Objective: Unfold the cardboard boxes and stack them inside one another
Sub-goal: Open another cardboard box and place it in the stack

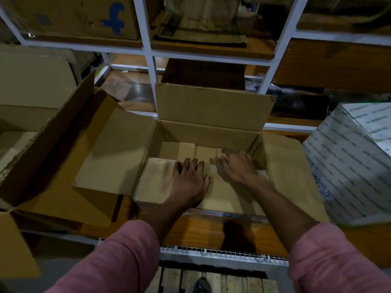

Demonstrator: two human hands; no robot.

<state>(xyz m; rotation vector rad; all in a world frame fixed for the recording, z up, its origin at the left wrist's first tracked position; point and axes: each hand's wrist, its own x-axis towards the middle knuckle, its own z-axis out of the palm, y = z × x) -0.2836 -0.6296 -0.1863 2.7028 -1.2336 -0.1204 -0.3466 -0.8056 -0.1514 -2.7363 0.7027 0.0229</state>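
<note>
An unfolded brown cardboard box (pixel 211 106) stands open on the wooden shelf in front of me, its top flaps spread to the back, left and right. Both my hands reach down inside it. My left hand (pixel 190 178) presses with spread fingers on the near bottom flap. My right hand (pixel 234 166) lies flat, fingers straight, on the bottom flaps toward the right wall. A larger open cardboard box (pixel 53 144) stands to the left, its flap under the smaller box's left flap.
A white printed package (pixel 355 157) sits close on the right. White shelf posts (pixel 151 60) rise behind the box, with more cardboard boxes (pixel 74 15) on the upper shelves. The wooden shelf edge (pixel 201 231) and a wire rack lie below my forearms.
</note>
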